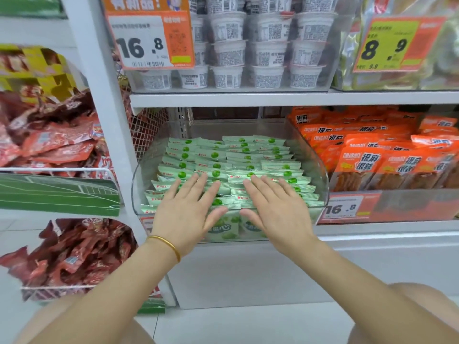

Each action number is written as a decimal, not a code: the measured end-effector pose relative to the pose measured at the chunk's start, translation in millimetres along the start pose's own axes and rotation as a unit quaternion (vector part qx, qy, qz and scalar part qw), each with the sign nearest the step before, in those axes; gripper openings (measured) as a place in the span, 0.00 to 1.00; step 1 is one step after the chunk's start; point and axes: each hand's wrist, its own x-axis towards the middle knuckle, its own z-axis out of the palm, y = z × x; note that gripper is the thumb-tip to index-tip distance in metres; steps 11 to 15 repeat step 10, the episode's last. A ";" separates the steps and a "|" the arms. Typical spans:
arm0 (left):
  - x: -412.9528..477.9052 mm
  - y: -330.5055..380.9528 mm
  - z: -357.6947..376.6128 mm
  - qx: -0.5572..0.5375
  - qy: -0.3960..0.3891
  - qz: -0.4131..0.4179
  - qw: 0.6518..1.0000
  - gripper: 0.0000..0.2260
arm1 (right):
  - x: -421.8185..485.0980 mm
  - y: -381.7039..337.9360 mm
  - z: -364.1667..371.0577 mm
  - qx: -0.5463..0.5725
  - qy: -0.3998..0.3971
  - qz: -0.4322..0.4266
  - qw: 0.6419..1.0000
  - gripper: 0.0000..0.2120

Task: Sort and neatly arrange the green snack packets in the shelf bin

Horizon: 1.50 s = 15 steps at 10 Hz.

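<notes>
Both hands lie flat, fingers straight and spread, on the green snack packets (223,167) near the front edge of the clear shelf bin (319,170): left hand (185,209) toward its front-left corner, right hand (274,209) toward its front-right. Packets fill the bin in overlapping rows.

packets (231,157): pale green with white stripes and a green dot; lying flat, overlapped in rows from front to back across the bin; a few stand upright against the front wall.
bin (223,127): clear plastic, rounded front corners, open top.
</notes>
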 end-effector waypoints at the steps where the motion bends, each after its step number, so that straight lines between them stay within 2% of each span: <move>1: 7.4 -5.6 3.5 0.016 0.012 0.020 1.000 0.33 | 3.1 6.3 7.1 -0.035 0.049 -0.020 0.998 0.30; 4: 26.1 -26.9 6.0 0.008 0.070 0.052 0.996 0.33 | 25.0 3.0 21.1 -0.054 0.154 -0.027 0.986 0.29; 6: 37.0 -23.7 13.7 -0.039 0.076 0.015 0.996 0.33 | 28.0 17.9 33.1 -0.034 0.127 -0.049 0.990 0.28; 8: 34.9 -22.6 17.7 -0.045 0.100 0.014 0.994 0.31 | 22.8 15.3 32.8 -0.005 0.090 -0.023 0.996 0.28; 9: 35.2 -24.4 22.2 -0.045 0.105 0.005 0.993 0.29 | 23.1 13.0 31.7 -0.008 0.061 -0.008 0.998 0.31; 10: 33.0 -21.4 23.4 -0.067 0.098 -0.018 0.993 0.28 | 22.7 8.1 27.5 0.038 0.019 0.010 0.999 0.33; 15: 33.0 -21.4 23.4 -0.067 0.098 -0.018 0.993 0.28 | 22.7 8.1 27.5 0.038 0.019 0.010 0.999 0.33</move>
